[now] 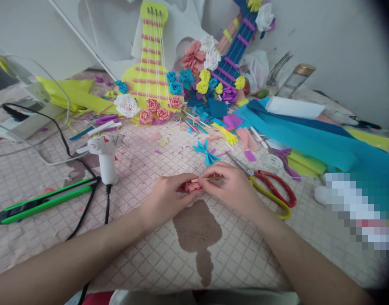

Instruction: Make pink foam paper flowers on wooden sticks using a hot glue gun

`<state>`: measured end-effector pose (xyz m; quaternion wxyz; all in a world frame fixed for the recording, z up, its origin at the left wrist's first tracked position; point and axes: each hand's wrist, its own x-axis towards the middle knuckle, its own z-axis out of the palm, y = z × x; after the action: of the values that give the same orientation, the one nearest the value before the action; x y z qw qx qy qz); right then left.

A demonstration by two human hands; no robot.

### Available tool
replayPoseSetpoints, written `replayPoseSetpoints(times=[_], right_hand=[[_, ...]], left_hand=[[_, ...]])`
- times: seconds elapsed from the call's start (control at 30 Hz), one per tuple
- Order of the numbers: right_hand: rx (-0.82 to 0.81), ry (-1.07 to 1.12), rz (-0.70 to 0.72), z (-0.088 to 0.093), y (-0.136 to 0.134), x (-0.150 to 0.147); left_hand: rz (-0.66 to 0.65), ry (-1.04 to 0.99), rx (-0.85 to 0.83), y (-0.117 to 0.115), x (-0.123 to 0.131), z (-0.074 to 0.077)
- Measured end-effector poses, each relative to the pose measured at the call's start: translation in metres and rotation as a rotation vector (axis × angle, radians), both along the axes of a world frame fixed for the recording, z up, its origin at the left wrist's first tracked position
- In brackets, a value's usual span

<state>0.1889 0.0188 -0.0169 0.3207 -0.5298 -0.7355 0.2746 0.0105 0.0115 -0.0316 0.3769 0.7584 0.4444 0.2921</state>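
Between my two hands, over the middle of the table, is a small pink crepe paper flower [192, 186]. My left hand [169, 192] pinches its left side between thumb and fingers. A thin wooden stick [210, 179] lies across the flower's upper edge, and the closed fingers of my right hand [228, 186] grip it. Just beyond my hands rests a blue paper piece cut into petals [206, 152]. Scissors [270, 190] with red and yellow handles lie right beside my right hand.
A white glue gun [106, 159] stands at left, its black cord near a green utility knife [48, 201]. Behind are a yellow paper guitar [151, 63] and a blue one [235, 51] with paper flowers. Blue crepe paper [302, 131] and scraps spread at right.
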Motion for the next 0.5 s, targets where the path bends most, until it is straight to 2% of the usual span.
replayPoseSetpoints(times=[0.13,0.3,0.5], right_hand=[[-0.011,0.007,0.019,0.0,0.0,0.001],[-0.021,0.039,0.052,-0.002,0.0,0.002],[-0.029,-0.015,0.075,-0.001,-0.002,0.001]], left_hand=[[0.011,-0.015,-0.026,-0.001,0.001,0.003],[0.008,-0.088,-0.182,0.001,0.0,0.011],[0.047,-0.155,-0.315,0.005,-0.001,0.008]])
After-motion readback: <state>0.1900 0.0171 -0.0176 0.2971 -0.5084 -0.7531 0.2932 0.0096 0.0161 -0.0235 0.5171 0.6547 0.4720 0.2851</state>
